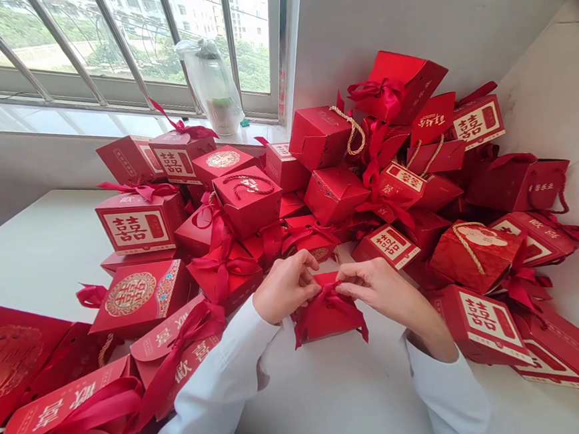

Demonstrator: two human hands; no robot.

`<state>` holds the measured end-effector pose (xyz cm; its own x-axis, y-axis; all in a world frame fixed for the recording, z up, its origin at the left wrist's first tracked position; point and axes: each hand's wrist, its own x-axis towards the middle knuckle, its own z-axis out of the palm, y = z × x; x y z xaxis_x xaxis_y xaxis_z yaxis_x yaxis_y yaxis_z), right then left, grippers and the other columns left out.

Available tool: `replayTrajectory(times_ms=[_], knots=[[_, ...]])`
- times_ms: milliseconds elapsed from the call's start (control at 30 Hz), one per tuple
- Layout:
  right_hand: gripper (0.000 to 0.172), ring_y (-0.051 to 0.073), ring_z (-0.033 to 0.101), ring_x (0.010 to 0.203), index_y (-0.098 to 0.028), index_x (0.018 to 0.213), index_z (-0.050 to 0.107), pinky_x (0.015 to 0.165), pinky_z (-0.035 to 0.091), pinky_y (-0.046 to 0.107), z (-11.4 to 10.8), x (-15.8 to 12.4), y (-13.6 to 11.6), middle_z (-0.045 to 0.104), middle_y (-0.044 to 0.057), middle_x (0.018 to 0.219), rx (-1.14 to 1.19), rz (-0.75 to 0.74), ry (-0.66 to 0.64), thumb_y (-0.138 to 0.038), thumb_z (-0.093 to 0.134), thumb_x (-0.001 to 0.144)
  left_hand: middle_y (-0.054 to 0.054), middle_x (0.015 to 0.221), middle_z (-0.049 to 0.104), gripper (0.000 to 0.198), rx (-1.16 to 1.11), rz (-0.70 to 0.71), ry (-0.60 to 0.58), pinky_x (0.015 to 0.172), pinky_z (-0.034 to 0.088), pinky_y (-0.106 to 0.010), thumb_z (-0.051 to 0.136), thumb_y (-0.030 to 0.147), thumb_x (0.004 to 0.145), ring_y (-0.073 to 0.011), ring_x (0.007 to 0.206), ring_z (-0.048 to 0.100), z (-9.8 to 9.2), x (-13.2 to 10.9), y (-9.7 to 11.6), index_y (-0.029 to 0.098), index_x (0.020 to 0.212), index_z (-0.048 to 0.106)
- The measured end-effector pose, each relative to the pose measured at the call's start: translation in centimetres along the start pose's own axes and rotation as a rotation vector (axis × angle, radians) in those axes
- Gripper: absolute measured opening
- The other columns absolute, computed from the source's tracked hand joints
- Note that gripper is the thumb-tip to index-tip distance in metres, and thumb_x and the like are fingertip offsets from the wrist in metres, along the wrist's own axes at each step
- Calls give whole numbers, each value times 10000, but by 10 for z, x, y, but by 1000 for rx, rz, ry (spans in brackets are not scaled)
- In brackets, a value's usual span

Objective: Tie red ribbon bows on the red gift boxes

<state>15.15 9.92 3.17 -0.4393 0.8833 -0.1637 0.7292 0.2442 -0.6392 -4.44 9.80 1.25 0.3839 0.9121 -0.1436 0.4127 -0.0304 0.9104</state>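
Note:
A small red box (323,325) sits on the white table in front of me, with a dark pink ribbon (330,299) tied in a bow on top and its tails hanging down both sides. At the bow's left, my left hand (287,285) pinches the ribbon between thumb and fingertips. My right hand (380,287) has its fingers closed on the ribbon at the right of the knot. The knot itself is partly hidden by the fingertips.
Red gift boxes (335,193) are piled behind the hands and spread to both sides, many with ribbons or rope handles. A plastic-covered container (221,99) stands on the sill by the barred window. The white table (26,244) shows at the left.

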Motion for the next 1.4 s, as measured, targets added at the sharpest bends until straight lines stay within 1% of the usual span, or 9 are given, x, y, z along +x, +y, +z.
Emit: replayTrajectory(times_ms=[133,233,567,700,833,1000,1167,1400], knots=[[185,135,533,595,-219,694,640,567,352,222,-2,0,2,590,-28,598,-31,8,18,-291,540,832,36,641,618,194,7,8,14,475,490,-211,540,180,705,-126,520,584,-2,1,-4,210,873,446],[189,138,534,596,-216,700,651,572,349,225,-4,0,2,592,-24,597,-34,19,1,-303,547,832,45,630,607,202,7,14,34,489,491,-202,536,163,697,-109,511,564,-2,2,-6,208,869,442],[183,131,536,605,-216,711,627,576,340,222,-4,2,2,602,-32,609,-47,-9,-16,-272,519,848,57,629,536,187,-3,-17,76,446,473,-189,491,153,675,-97,522,500,-7,2,-5,204,851,453],[183,136,551,613,-209,712,618,581,341,224,-3,2,4,617,-24,620,-56,-11,-25,-270,515,851,64,608,510,161,83,-4,108,473,424,-189,469,123,674,-86,497,475,-10,0,-3,199,814,448],[189,140,554,616,-211,727,623,579,342,226,-2,3,4,619,-20,628,-51,-18,-34,-281,508,859,61,590,490,154,208,21,128,499,374,-191,445,92,675,-94,537,451,-12,-3,1,198,786,454],[195,135,534,606,-212,711,596,585,339,229,-2,4,5,598,-26,619,-55,-45,-23,-265,493,867,64,592,479,152,243,60,123,512,346,-198,425,87,688,-96,540,417,-14,-6,1,204,783,439],[194,131,514,593,-214,696,585,581,332,229,-1,4,5,572,-32,597,-62,-37,-11,-253,493,862,63,593,481,136,243,60,118,523,352,-204,431,100,704,-100,539,421,-16,-6,0,206,790,439],[176,135,549,618,-224,716,616,578,339,227,0,4,6,601,-31,624,-67,-5,8,-268,514,853,49,628,526,115,216,60,113,526,382,-202,447,117,725,-99,541,475,-16,-7,2,198,802,473]])
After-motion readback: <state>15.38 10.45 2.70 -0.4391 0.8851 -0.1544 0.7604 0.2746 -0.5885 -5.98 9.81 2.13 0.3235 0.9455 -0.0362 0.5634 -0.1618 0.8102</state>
